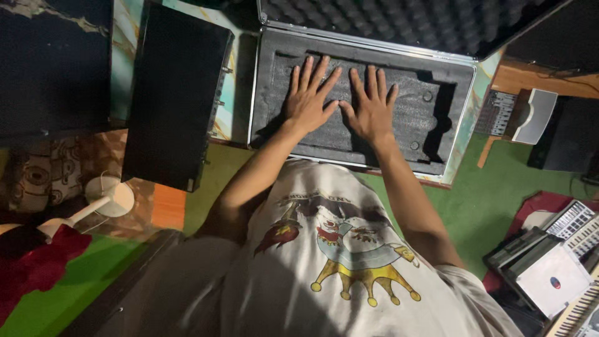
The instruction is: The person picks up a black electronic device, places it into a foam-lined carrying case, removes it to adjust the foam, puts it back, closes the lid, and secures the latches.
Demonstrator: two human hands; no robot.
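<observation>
- The left hand (pixel 307 97) lies flat, palm down, on the dark grey foam insert (pixel 399 134) of an open hard case (pixel 465 125); its fingers are spread wide and point away from the person; it grips nothing.
- The right hand (pixel 372 106) lies flat beside it on the same foam, fingers fanned a little less widely; it too holds nothing; the two thumbs reach toward each other and nearly meet, though whether they touch cannot be told.
- The foam insert fills the lower half of the case; a deep cut-out runs along its far side and down its right side, with two small round holes near that right side; both hands rest on the raised middle block.
- The case has silvery metal edging; its raised lid (pixel 399 22), lined with egg-crate foam, stands open at the far side.
- The case rests on a pale patterned surface, just above a green floor covering (pixel 499 206).
- To the left of the case, close beside it, lies a long black box-shaped unit (pixel 178 93).
- A small white lamp-like object (pixel 103 200) lies near the lower left; keyboards (pixel 580 231) lie at the lower right, well apart from the hands.
</observation>
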